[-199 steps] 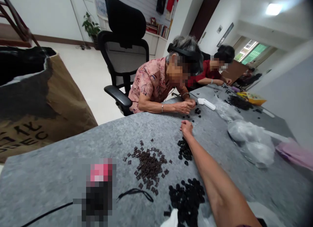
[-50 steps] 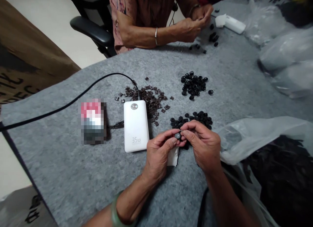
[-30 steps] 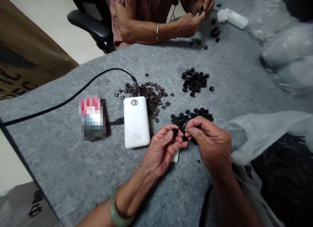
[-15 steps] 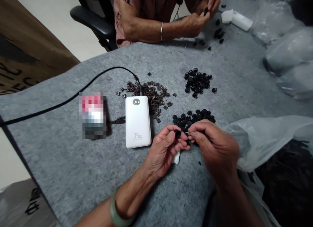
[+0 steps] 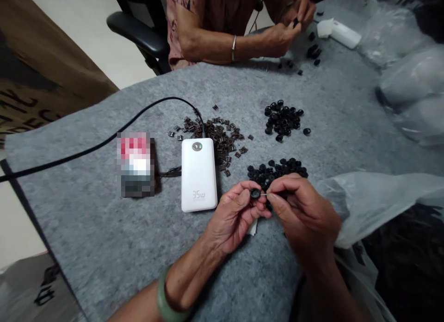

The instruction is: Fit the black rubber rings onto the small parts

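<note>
Head view: a small, round, black plastic cap (image 5: pixel 255 193) sits low over the bench, in the narrow grip of the left hand (image 5: pixel 233 216), pinched between thumb and fingers with its hollow face showing. The right hand (image 5: pixel 305 214) also has a narrow grip, its thumb and forefinger closed on a thin, silvery metal pin (image 5: pixel 263 194) that points at the cap's edge; whether its tip has entered the cap cannot be told. Just beyond the fingers lies a heap of black, round plastic pieces (image 5: pixel 265 175), and partly under the hands a scrap of white paper (image 5: pixel 253 228). Farther off is a second, separate cluster of glossy black rings (image 5: pixel 282 120). To the left of these spread small, flat, dark brown pieces (image 5: pixel 225 136), partly hidden by a white, rectangular power bank (image 5: pixel 199 176) marked 35W, with a black cable (image 5: pixel 138 116) plugged into its far end. Beside it stands a pixelated red-and-black object (image 5: pixel 137 167). A pale green bangle (image 5: pixel 165 298) circles the left wrist. Near the right hand, a translucent plastic bag (image 5: pixel 373 199) rests on the grey, felt-like bench (image 5: pixel 138 248). Across it, a co-worker's hands (image 5: pixel 294 23) hold a small dark piece (image 5: pixel 295 22).
</note>
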The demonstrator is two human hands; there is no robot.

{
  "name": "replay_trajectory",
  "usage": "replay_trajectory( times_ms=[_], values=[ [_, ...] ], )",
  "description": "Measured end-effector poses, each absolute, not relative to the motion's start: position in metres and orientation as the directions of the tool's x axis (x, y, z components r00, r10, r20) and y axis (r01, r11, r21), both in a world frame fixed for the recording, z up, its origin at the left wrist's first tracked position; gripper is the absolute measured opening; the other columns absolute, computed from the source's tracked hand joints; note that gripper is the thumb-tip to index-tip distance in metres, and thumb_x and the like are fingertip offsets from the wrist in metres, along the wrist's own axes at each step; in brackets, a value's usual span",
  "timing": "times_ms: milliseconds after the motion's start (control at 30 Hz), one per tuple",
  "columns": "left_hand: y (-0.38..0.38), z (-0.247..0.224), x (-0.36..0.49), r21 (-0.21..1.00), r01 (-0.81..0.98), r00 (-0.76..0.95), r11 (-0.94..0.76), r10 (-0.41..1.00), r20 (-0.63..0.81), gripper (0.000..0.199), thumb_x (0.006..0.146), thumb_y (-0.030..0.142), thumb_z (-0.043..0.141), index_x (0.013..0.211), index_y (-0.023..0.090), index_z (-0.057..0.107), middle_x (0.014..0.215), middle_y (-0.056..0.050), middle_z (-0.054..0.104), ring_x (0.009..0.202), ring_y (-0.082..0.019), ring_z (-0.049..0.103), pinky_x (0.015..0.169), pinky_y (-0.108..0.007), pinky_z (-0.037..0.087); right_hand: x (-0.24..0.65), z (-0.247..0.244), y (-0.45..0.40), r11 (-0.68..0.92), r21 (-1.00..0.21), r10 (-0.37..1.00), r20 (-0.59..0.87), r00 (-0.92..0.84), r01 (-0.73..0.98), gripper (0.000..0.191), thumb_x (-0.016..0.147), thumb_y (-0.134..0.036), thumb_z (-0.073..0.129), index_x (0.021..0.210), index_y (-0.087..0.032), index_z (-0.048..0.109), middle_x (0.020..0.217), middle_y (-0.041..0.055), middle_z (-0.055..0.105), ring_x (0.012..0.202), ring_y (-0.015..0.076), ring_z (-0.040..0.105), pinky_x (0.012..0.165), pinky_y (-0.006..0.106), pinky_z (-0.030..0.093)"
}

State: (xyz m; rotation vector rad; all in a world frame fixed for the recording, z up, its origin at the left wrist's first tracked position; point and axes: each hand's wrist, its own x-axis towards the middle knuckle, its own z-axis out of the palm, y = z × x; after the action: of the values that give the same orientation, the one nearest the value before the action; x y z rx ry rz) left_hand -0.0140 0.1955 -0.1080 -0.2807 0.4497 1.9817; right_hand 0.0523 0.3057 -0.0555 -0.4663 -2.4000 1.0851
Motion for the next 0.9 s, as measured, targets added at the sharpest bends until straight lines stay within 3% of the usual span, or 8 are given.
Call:
replay_trajectory(
  times_ms=[200,533,900],
  values=[
    [0.1961,-0.1066,-0.0149,0.175,-0.905,-0.426,-0.389,0.813,-0.396,0.03,0.075,0.023,0.088,0.093,0.01,0.069,0.074,-0.003,0.071,0.066,-0.008,0.07,0.065,-0.016,0.061,0.0523,-0.0585,0.3042,0.616,-0.774,0.502,0.24,-0.831,0.149,0.006,0.089,-0.01,0.059,0.085,-0.014,0.059,0.082,-0.0036,0.063,0.068,0.0006,0.062,0.065,0.011,0.05],
    [0.1958,-0.1068,-0.0148,0.184,-0.903,-0.429,-0.387,0.804,-0.413,0.027,0.074,0.019,0.088,0.092,0.01,0.07,0.075,-0.002,0.071,0.066,-0.007,0.07,0.064,-0.013,0.059,0.052,-0.0577,0.3017,0.793,-0.588,0.426,0.348,-0.835,0.16,0.016,0.083,0.0,0.062,0.085,-0.015,0.056,0.08,-0.0066,0.059,0.07,-0.0026,0.054,0.065,0.008,0.041],
    [0.1976,-0.1114,-0.0143,0.188,-0.904,-0.428,-0.385,0.787,-0.445,0.029,0.073,0.019,0.089,0.093,0.009,0.071,0.078,-0.002,0.071,0.064,-0.006,0.069,0.063,-0.014,0.059,0.0547,-0.0575,0.3032,0.858,-0.497,0.311,0.307,-0.9,0.127,0.017,0.085,0.002,0.057,0.083,-0.014,0.053,0.078,-0.0043,0.056,0.071,0.0009,0.051,0.066,0.014,0.037]
  ],
)
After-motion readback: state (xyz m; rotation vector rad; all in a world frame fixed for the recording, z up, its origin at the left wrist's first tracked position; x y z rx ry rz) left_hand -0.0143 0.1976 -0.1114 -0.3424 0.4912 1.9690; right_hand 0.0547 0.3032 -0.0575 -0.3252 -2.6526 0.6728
